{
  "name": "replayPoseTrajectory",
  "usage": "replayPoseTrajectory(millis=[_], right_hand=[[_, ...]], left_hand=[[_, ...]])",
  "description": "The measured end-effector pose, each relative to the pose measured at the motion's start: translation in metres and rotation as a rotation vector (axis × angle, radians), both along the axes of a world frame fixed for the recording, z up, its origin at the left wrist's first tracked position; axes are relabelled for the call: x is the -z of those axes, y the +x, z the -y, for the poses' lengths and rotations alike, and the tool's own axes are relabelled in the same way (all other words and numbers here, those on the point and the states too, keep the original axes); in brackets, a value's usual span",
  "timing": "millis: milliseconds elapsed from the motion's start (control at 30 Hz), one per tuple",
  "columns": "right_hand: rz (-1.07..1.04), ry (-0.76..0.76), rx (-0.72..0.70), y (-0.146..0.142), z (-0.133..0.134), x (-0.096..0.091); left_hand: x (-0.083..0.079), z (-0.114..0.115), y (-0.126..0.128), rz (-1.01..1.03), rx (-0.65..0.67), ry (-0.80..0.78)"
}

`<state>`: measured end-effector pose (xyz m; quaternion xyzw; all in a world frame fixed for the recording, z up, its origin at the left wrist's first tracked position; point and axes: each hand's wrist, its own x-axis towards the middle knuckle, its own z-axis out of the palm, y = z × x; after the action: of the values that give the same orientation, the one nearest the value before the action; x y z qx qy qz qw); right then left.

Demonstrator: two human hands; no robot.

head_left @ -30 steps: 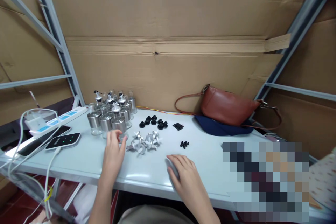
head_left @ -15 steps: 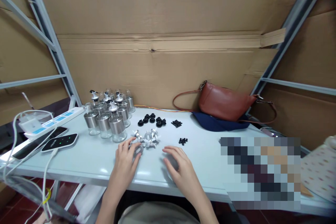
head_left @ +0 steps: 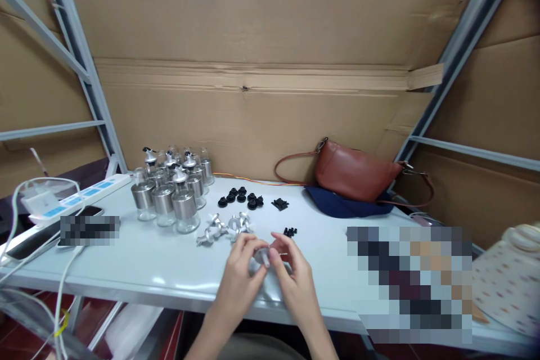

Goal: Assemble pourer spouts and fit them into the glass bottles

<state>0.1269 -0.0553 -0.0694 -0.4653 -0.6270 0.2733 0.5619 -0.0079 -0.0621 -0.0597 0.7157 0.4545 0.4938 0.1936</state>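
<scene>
My left hand and right hand come together above the table. The fingers of both are pinched closed on one small silver spout, just in front of the pile of silver spouts. Black caps lie behind that pile, and glass bottles stand to its left.

Shiny metal-sleeved glass bottles, matt black plastic caps, smooth leather bag, rough cardboard
</scene>
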Motion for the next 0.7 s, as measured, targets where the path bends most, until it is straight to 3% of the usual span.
replayPoseTrajectory(millis=[100, 200, 433, 700], right_hand=[[-0.077, -0.015, -0.031, 0.001, 0.0, 0.001], [-0.117, 0.027, -0.024, 0.002, 0.001, 0.004], [-0.185, 0.137, 0.038, 0.005, 0.006, 0.006], [-0.139, 0.177, 0.089, 0.005, 0.011, 0.0]], left_hand=[[-0.002, -0.002, 0.014, 0.019, 0.164, -0.126], [-0.002, 0.0, 0.01, 0.0, 0.278, -0.211], [0.002, 0.001, 0.004, 0.119, 0.161, -0.223], [-0.005, 0.005, 0.003, 0.085, 0.198, -0.266]])
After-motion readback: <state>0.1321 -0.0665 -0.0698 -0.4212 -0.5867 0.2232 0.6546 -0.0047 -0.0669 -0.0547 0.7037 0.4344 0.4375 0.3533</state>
